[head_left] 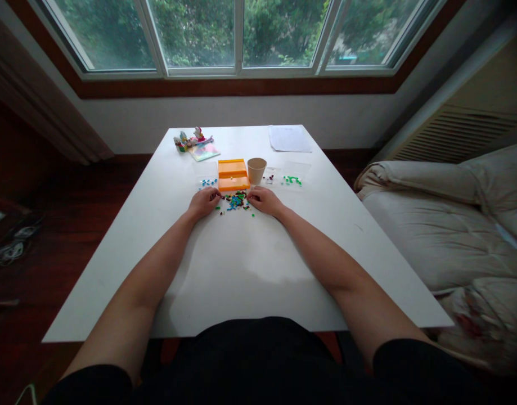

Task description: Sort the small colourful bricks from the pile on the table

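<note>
A small heap of tiny coloured pieces (237,201) lies on the white table (241,270) between my two hands. My left hand (204,202) rests on the table at the heap's left edge, fingers curled with the tips at the pieces. My right hand (261,199) rests at the heap's right edge, fingers curled and pinched together. What either hand holds is too small to see. Just behind the heap stand an orange tray (232,174) and a beige paper cup (256,170).
Clear bags with blue pieces (207,181) and green pieces (292,180) flank the tray. A small built model on a colourful card (196,143) and a paper sheet (289,138) lie at the far edge. A padded sofa (452,225) stands right.
</note>
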Available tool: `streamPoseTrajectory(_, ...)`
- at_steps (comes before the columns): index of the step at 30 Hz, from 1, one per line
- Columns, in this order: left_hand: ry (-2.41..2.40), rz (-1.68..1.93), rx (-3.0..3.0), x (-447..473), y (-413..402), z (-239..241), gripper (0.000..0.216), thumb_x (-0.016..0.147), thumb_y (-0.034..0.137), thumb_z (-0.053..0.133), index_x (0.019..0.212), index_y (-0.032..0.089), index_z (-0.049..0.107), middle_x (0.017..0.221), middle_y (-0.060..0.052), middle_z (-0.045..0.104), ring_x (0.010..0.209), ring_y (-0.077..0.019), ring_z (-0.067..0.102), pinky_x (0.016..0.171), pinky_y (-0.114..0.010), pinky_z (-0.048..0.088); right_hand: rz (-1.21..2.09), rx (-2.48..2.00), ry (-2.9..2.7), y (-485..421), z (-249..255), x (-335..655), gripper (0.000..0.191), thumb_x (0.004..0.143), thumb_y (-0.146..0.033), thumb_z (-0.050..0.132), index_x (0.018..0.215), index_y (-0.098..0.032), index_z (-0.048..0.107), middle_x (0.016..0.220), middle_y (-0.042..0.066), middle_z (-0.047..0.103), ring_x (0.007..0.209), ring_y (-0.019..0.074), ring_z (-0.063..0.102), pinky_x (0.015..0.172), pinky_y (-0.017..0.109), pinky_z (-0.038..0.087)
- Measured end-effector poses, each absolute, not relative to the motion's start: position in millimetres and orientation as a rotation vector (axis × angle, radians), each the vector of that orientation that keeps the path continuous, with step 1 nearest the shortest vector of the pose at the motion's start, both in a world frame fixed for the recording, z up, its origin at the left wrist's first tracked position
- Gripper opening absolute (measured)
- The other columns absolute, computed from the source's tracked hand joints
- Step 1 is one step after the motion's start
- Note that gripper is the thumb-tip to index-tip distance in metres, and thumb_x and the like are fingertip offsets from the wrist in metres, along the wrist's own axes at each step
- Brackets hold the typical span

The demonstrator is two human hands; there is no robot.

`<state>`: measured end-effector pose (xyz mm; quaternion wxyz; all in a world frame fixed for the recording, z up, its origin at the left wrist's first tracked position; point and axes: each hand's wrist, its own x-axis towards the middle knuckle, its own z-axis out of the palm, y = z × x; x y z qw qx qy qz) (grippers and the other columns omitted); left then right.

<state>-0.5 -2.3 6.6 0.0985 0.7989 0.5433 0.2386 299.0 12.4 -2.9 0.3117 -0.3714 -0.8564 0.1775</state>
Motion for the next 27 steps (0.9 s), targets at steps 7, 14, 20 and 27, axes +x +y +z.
streamPoseTrajectory(7,1.615,0.707,2.362,0.3,-2.9,7.5,0.021,0.091,0.032,0.056,0.097,0.022,0.074,0.09,-0.005,0.067,0.077,-0.0185,0.058,0.07,-0.031,0.043,0.461,-0.995,-2.261,11.2,-1.8,298.2,0.015,0.087,-0.024,0.06,0.089,-0.02,0.074,0.087,0.005,0.065,0.077,0.017,0.055,0.072,0.027,0.04)
streamPoseTrajectory(14,1.605,0.698,2.354,0.5,-3.7,9.0,0.022,0.09,0.032,0.056,0.098,0.022,0.074,0.091,-0.005,0.067,0.079,-0.0187,0.058,0.072,-0.031,0.045,0.446,-0.997,-2.263,12.1,-3.3,299.3,0.016,0.087,-0.024,0.06,0.09,-0.019,0.075,0.087,0.004,0.064,0.076,0.0162,0.055,0.071,0.026,0.04)
streamPoseTrajectory(20,1.601,0.696,2.362,0.3,-3.3,9.3,0.021,0.09,0.032,0.056,0.097,0.022,0.074,0.091,-0.005,0.066,0.079,-0.0189,0.058,0.072,-0.031,0.045,0.47,-1.007,-2.253,11.6,-1.9,299.2,0.015,0.086,-0.023,0.061,0.09,-0.02,0.075,0.087,0.005,0.065,0.077,0.0169,0.056,0.073,0.027,0.041)
streamPoseTrajectory(27,1.614,0.697,2.353,1.8,-5.0,12.1,0.021,0.089,0.031,0.057,0.098,0.021,0.074,0.091,-0.006,0.067,0.08,-0.0195,0.058,0.073,-0.032,0.046,0.475,-0.994,-2.26,11.6,-1.2,298.4,0.016,0.085,-0.023,0.06,0.09,-0.019,0.075,0.09,0.006,0.066,0.079,0.0177,0.056,0.074,0.028,0.042)
